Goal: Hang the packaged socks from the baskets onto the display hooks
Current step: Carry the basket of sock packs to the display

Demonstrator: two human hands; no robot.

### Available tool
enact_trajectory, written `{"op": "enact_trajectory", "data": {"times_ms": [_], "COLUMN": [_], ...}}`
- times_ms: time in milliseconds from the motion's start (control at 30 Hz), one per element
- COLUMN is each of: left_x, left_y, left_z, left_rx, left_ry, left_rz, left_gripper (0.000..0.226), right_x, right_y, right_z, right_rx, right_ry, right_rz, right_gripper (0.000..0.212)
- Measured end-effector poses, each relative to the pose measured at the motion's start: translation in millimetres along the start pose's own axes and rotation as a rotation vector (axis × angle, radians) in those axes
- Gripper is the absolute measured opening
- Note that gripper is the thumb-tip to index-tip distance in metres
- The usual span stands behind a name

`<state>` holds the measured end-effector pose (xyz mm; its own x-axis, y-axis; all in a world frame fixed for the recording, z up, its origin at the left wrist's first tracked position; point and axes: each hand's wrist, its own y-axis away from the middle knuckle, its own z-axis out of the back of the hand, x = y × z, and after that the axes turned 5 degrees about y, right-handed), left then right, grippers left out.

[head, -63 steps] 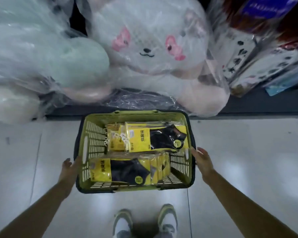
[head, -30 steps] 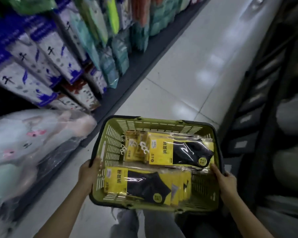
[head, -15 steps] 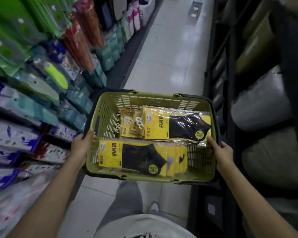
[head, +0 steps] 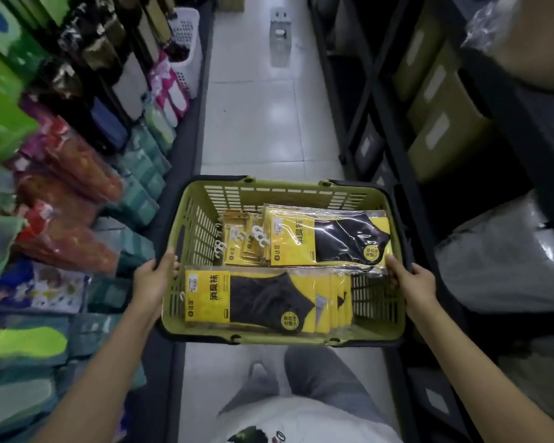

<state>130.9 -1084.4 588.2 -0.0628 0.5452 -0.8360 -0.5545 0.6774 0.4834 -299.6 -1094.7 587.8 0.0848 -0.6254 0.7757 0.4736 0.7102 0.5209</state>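
The wide-angle view looks from the person's head, forward and steeply down an aisle, whose white tiled floor (head: 263, 123) runs from top centre to mid-frame. The slatted olive-green plastic basket (head: 282, 190) sits close below the lens at centre, gripped at its side rims by the left hand (head: 155, 279) and right hand (head: 411, 281), forearms entering from the lower corners. Shelves of colourful packaged goods (head: 61, 187) curve along the left edge, dark metal racking (head: 352, 129) along the right.

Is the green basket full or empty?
Partly full: the basket holds two stacks of sock packs; its far-left corner is bare.
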Motion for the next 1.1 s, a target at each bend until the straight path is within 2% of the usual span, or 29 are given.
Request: {"op": "enact_trajectory", "data": {"times_ms": [233,500,600,667,733,833,1100], "left_x": [-102.0,-221.4,-264.9,-293.3,-324.4,-381.7,-532.6], "left_y": [-140.0,-277.4,-339.2,-385.9,-436.5,-512.4,-681.9], "left_z": [-95.8,-184.1,-212.9,-233.6,-255.3,-289.8,-384.8], "left_rx": [0.02,-0.026,-0.028,-0.016,-0.01,0.024,0.073], "left_ry": [-0.005,0.068,0.074,0.073,0.053,0.044,0.001], "left_rz": [-0.001,0.039,0.044,0.047,0.043,0.041,0.002], "left_gripper": [0.031,0.032,0.036,0.037,0.036,0.034,0.037], "right_x": [104.6,273.9,331.4,366.4,396.9,443.9,579.3], "right_y": [-134.8,-288.2,-341.1,-378.7,-417.9,-472.9,-606.3], "right_z": [-71.1,-152.8,-193.9,-224.1,-254.1,-295.9,-377.8], "right_rx": [-0.015,0.049,0.034,0.019,0.031,0.02,-0.07], "right_ry": [-0.017,0.023,0.009,0.005,0.017,0.012,-0.036], "right_rz": [-0.005,0.031,0.061,0.069,0.05,0.0,-0.05], "right_gripper": [0.02,0.021,0.011,0.019,0.011,0.022,0.027]}}
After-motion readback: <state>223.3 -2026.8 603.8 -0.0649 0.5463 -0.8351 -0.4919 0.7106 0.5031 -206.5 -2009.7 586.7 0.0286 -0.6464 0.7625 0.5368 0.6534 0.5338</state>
